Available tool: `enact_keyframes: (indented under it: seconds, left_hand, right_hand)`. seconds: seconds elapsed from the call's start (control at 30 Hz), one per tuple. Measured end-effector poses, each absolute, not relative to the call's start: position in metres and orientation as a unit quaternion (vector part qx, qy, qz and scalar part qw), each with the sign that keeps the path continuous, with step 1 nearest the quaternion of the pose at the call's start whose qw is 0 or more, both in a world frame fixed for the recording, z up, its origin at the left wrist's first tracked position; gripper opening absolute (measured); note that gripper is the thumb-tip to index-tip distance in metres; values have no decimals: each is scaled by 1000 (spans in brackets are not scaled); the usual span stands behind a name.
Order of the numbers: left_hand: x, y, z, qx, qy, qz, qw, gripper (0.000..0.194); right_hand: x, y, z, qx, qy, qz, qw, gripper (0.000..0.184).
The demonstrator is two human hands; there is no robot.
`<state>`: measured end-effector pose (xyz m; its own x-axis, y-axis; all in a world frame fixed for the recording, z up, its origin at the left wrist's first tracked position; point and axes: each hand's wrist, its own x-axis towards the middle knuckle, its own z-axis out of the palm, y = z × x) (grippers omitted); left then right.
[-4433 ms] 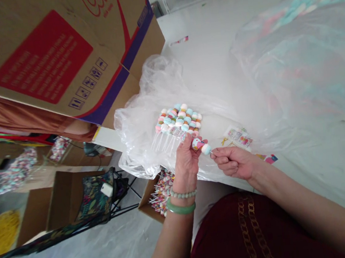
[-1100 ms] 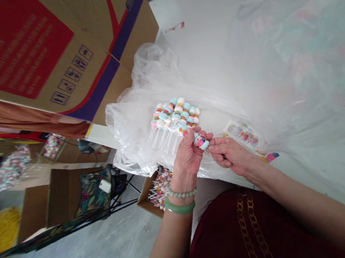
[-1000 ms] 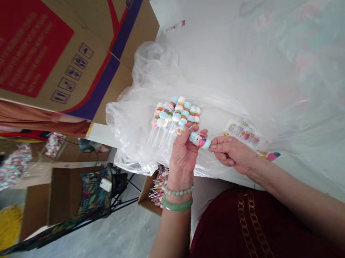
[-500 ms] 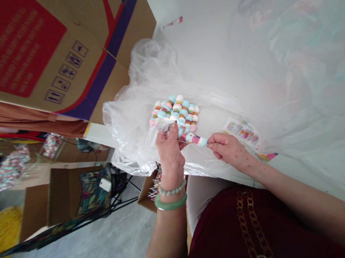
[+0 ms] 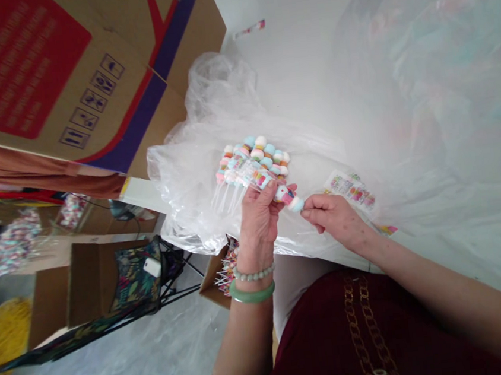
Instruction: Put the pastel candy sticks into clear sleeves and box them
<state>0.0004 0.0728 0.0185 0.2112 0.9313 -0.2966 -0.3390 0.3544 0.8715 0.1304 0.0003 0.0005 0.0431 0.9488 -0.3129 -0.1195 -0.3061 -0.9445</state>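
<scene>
Pastel candy cluster (image 5: 251, 154) on transparent sticks, over a crumpled bag

Item: rows of round pink, white, pale-blue and caramel candies, their thin transparent plastic sticks (image 5: 227, 195) fanning toward the lower left, with a printed paper strip (image 5: 249, 173) across them. Position: directly over a crumpled transparent plastic bag (image 5: 218, 98), at the edge of a worktop (image 5: 296, 69) under a plastic sheet.

Left hand (image 5: 259, 228): grip closed, fingers wrapped around a single candy stick (image 5: 285, 197) with a pink-and-white printed piece and a pale-blue end candy; fingertips against the cluster's lower edge. Jade bangle (image 5: 253, 293) and beaded bracelet (image 5: 254, 273) on the wrist.

Right hand (image 5: 334, 220): grip nearly closed, thumb and forefinger pinching at the pale-blue end of that stick.

Also present: printed paper sheet (image 5: 349, 190) on the worktop, just right of the hands; large cardboard carton (image 5: 88, 91) with red panel and purple band, upper left; open cardboard box (image 5: 224, 280) of candy sticks below the worktop edge; floral folding stool (image 5: 132, 277) on the floor.
</scene>
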Motion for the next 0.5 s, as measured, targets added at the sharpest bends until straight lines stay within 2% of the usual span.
enact_keyframes:
  seconds: [0.1, 0.2, 0.3, 0.5]
  left_hand:
    - [1, 70, 19, 342, 401, 448, 722, 28]
    - [2, 67, 18, 327, 402, 444, 731, 30]
    - [3, 65, 16, 310, 415, 448, 728, 29]
    - [9, 62, 11, 293, 423, 526, 677, 22]
  right_hand:
    - [135, 3, -1, -411, -221, 757, 457, 16]
    - [138, 4, -8, -258, -95, 871, 407, 17]
    - [136, 3, -16, -182, -24, 906, 383, 19]
    - [127, 2, -18, -209, -29, 890, 405, 11]
